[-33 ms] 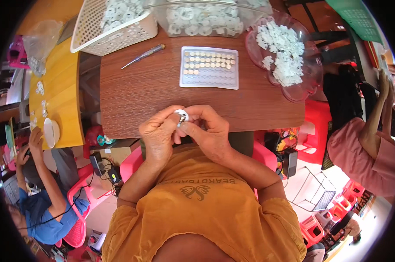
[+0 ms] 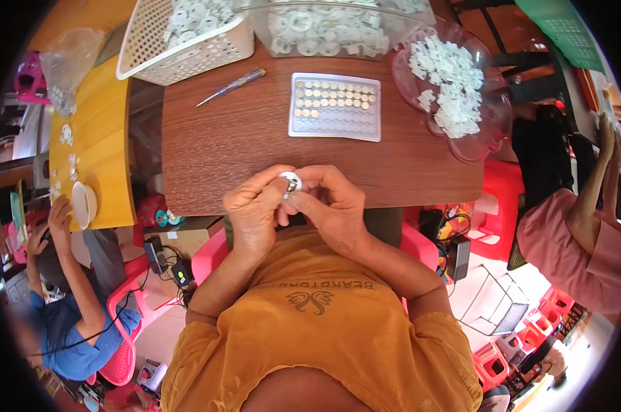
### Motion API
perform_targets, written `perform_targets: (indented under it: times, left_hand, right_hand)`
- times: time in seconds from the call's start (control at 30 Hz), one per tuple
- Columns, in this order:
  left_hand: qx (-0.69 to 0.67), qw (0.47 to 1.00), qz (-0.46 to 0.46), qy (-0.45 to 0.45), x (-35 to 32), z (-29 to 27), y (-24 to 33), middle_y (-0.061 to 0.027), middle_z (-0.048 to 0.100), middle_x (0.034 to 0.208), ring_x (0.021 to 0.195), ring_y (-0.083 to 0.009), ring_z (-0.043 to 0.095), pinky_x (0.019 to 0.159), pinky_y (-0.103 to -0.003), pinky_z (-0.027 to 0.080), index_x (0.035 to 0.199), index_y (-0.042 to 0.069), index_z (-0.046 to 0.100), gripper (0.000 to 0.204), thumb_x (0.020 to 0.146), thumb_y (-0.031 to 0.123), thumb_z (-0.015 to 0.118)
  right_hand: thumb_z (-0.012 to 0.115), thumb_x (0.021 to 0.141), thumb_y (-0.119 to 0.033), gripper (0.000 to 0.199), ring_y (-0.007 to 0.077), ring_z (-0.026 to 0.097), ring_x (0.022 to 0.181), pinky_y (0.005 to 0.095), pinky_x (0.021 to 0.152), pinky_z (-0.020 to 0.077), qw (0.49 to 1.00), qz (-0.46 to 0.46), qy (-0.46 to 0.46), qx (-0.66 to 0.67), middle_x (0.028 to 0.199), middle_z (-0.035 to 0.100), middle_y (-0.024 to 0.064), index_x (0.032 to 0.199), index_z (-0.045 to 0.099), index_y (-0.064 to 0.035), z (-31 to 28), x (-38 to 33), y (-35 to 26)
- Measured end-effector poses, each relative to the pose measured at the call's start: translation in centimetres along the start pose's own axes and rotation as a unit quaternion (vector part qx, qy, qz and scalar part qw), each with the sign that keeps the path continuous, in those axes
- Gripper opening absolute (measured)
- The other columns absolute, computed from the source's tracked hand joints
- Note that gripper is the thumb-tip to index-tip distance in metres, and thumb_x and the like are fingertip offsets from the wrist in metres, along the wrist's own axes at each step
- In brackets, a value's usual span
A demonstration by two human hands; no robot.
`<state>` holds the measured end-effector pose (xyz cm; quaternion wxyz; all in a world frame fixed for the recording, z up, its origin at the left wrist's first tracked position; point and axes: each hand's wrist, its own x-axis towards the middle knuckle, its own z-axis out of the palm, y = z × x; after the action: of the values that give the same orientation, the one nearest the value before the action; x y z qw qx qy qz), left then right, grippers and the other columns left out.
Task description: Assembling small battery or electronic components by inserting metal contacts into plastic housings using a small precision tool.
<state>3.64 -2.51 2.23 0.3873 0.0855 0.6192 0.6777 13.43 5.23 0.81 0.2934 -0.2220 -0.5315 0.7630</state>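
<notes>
At the near edge of the brown table, my left hand [image 2: 253, 209] and my right hand [image 2: 332, 206] meet with their fingers closed on one small round white plastic piece [image 2: 294, 177]. Metal parts and a dark opening show on its face. My thumbs press near its lower side and hide part of it. Beyond my hands lies a white plastic tray [image 2: 345, 128] of small moulded pockets. Several rows hold small round pale-gold discs [image 2: 324, 95] that look like button cells; the nearer pockets hold none.
A screwdriver [image 2: 231, 86] lies left of the tray. At the back stand a white perforated basket [image 2: 207, 60] and a clear bin [image 2: 324, 47] of white round parts. A pink transparent dish [image 2: 486, 137] holds white pieces. People sit on both sides.
The whole view has shifted slightly, so the table and its contents appear a little farther right. Both hands keep hold of the white piece in much the same pose.
</notes>
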Motion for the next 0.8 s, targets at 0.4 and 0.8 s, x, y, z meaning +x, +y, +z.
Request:
perform_targets:
  times: [0.4, 0.8]
  left_hand:
    - [-0.022, 0.998, -0.002, -0.066, -0.5, -1.4, 0.5, -0.0123, 0.063, 0.073, 0.05, -0.0103, 0.053, 0.043, -0.019, 0.037, 0.11, -0.007, 0.06, 0.027, 0.087, 0.001, 0.05]
    - [-0.042, 0.999, -0.008, -0.025, -0.2, -1.6, -0.2, -0.0099, 0.064, 0.078, 0.049, -0.0089, 0.051, 0.042, -0.018, 0.037, 0.103, -0.008, 0.063, 0.025, 0.082, -0.004, 0.05]
  right_hand:
    - [0.06, 0.083, 0.004, 0.021, 0.0056, 0.054, 0.072, 0.0212, 0.062, 0.045, 0.999, 0.027, -0.01, 0.023, 0.081, 0.059, 0.0015, 0.103, 0.057, -0.0004, -0.3, 0.2, 0.5]
    - [0.059, 0.085, 0.005, 0.022, 0.0084, 0.057, 0.079, 0.0233, 0.069, 0.049, 0.999, 0.018, -0.034, -0.029, 0.09, 0.061, 0.0051, 0.107, 0.055, 0.0009, -0.2, 0.0, 0.7]
